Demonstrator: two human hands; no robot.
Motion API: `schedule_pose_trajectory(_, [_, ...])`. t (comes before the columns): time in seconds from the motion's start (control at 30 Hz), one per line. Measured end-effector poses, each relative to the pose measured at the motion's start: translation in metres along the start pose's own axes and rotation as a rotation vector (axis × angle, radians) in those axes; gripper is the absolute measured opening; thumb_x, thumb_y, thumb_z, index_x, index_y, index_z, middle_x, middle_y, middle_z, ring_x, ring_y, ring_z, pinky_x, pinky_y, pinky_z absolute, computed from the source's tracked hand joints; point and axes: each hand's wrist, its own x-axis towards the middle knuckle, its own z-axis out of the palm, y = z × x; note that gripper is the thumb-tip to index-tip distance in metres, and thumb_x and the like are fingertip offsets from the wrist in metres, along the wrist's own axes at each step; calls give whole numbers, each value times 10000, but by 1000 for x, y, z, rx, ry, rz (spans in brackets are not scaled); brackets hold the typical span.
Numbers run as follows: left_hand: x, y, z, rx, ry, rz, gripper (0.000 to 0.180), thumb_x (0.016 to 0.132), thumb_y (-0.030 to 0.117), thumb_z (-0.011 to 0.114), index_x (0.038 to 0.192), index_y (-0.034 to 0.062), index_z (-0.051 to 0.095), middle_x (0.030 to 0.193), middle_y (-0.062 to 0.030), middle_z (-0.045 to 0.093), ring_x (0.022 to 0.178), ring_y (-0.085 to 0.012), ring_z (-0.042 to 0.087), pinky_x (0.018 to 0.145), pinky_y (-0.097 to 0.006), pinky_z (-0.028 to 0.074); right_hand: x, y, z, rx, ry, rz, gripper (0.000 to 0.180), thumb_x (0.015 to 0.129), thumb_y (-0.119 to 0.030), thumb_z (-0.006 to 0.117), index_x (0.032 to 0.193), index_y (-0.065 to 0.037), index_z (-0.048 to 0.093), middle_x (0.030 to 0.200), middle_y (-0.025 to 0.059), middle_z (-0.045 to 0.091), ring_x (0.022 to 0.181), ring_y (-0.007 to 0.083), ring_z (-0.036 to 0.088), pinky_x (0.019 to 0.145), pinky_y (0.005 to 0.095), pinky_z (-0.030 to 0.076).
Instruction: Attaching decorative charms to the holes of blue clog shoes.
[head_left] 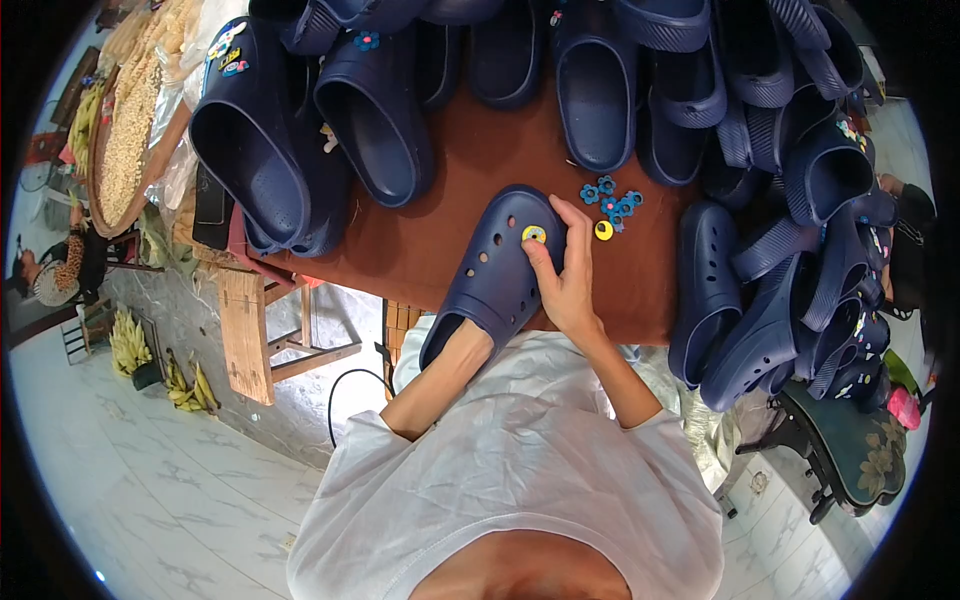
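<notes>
A navy blue clog point(500, 255) with round holes rests tilted near my lap, toe pointing away. My left hand point(468, 345) is pushed into its heel opening; the fingers are hidden inside. My right hand point(568, 280) grips the clog's right side. Its thumb touches a round yellow shoe charm point(534, 234) on the upper, and its fingers curve along the side. Just right of that hand, a loose yellow shoe charm point(604, 230) lies on the brown cloth, beside several blue flower charms point(611, 204).
Many navy clogs line the back of the brown-covered table point(390, 260), and more pile up at the right point(755, 330). A wooden stool point(245, 335) stands left below the table edge. At the lower right is a dark flowered chair point(845, 450). Bananas point(190, 385) lie on the left floor.
</notes>
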Motion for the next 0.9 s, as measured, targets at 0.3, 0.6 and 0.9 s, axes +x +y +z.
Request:
schedule_pose_trajectory(0.3, [2,-1,-6,24,1,24,417,1038,228,480,1414,48,460,1446,-123,494,1273,-238,541,1093,-394,445,4,-13,-11,-261,27,-161,231,860,-178,728,1078,-102,726,1201,125,596,1085,328,555,935,425,463])
schedule_pose_trajectory(0.6, [4,-6,-9,42,0,51,412,1039,235,481,1408,51,469,1440,-121,500,1268,-237,544,1091,-396,448,4,-12,-12,-166,24,-107,173,862,-149,722,1012,-66,708,1187,127,589,1097,294,545,935,393,436])
schedule_pose_trajectory(0.9, [5,-9,-16,54,0,76,408,1040,242,481,1401,53,479,1434,-119,506,1264,-236,548,1089,-397,451,4,-16,-29,-134,16,-127,369,732,-154,853,1035,-34,679,1108,142,647,1031,323,631,855,392,518])
